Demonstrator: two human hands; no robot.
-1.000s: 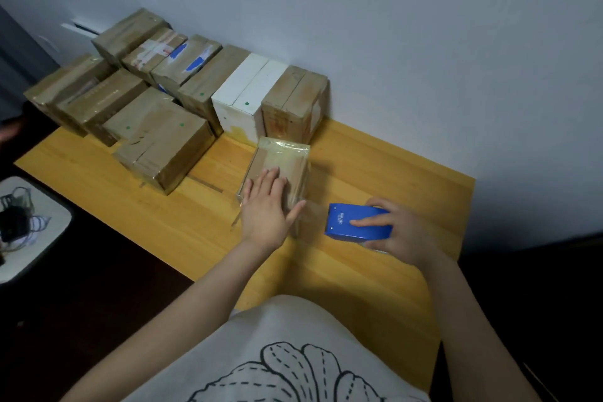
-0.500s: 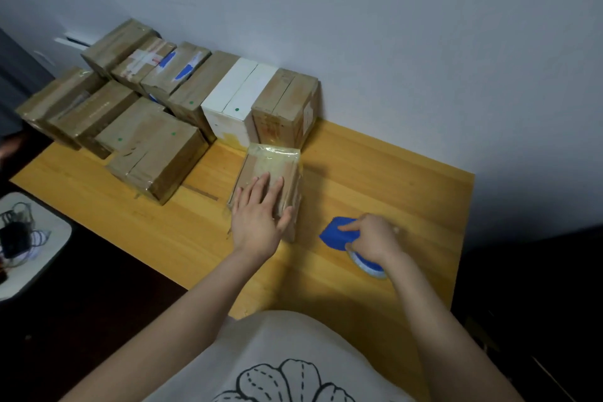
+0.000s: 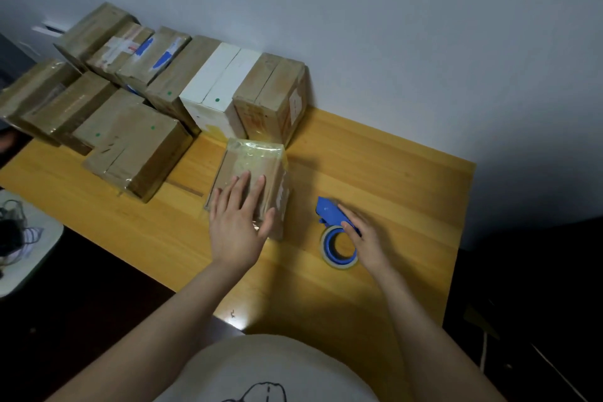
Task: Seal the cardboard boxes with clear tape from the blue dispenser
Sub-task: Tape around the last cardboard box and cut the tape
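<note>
While the left hand (image 3: 239,232) lies flat atop the taped box (image 3: 253,166), the right hand (image 3: 367,240) (fingers straight) touches the blue dispenser (image 3: 329,214), parallel beside it.

Person wears an off-white shirt (image 3: 277,365) with a black line-drawn print (image 3: 257,392), cut off at frame bottom. Left forearm (image 3: 163,313), right forearm (image 3: 421,320), left hand (image 3: 236,232), right hand (image 3: 367,240): all bare.

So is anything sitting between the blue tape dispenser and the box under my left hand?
Nothing visible. Only a bare strip of table separates the blue dispenser, under your right hand, from the box your left hand presses flat.
</note>
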